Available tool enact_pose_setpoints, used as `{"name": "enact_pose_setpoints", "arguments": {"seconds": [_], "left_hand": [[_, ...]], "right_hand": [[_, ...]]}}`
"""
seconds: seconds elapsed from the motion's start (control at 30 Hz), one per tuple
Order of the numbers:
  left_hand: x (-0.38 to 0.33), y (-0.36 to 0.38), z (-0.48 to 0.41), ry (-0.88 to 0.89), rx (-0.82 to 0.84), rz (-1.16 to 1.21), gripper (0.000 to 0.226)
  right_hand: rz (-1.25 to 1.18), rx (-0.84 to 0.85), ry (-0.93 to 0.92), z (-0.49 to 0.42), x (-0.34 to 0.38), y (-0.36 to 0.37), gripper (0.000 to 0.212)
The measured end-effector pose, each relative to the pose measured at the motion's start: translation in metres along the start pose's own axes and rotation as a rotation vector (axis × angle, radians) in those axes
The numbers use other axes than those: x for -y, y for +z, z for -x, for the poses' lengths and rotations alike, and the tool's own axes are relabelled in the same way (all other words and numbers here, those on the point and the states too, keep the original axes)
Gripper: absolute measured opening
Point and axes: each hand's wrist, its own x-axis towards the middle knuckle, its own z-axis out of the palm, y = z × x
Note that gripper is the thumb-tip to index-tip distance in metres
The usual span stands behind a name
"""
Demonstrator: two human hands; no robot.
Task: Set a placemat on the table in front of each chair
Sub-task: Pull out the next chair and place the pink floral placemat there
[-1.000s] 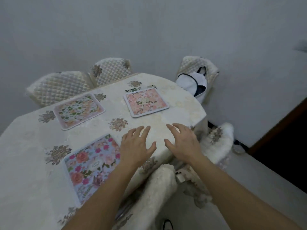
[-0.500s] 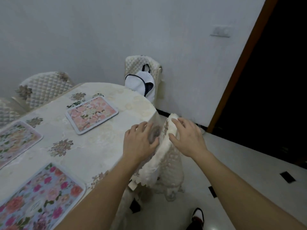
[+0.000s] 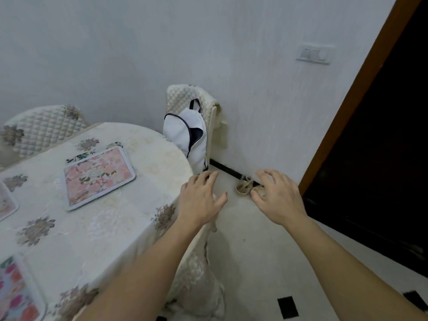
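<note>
Pink placemat (image 3: 98, 176): flat on table (image 3: 143, 205), well left of left hand (image 3: 199, 200). Left hand and right hand (image 3: 278, 200): fingers spread, empty, past table edge.

placemat (image 3: 98, 176): pink floral | tablecloth (image 3: 129, 218): cream, brown flowers | bag (image 3: 185, 133): white, navy trim

The blue floral placemat (image 3: 16, 295) is cut off by the left and bottom edges. A second placemat (image 3: 7, 203) shows only one corner at the left edge. The left hand (image 3: 199, 200) hides part of the tablecloth (image 3: 111, 228) edge. The right hand (image 3: 278, 200) partly covers a small object (image 3: 244, 187) on the floor; its identity cannot be determined.
</note>
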Motion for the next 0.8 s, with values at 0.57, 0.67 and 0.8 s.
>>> {"name": "enact_pose_setpoints", "arguments": {"seconds": [0.57,0.67,0.8], "left_hand": [[0.183,-0.007,-0.012,-0.637,-0.053,-0.107,0.066],[0.225,-0.016,-0.011,-0.746,-0.079,-0.100,0.065],[0.278,-0.021,-0.012,-0.824,-0.080,-0.119,0.063]], "right_hand": [[-0.086,0.243,-0.562,-0.181,0.168,0.109,0.063],[-0.065,0.256,-0.653,-0.215,0.213,0.124,0.067],[-0.044,0.290,-0.722,-0.252,0.263,0.152,0.061]]}}
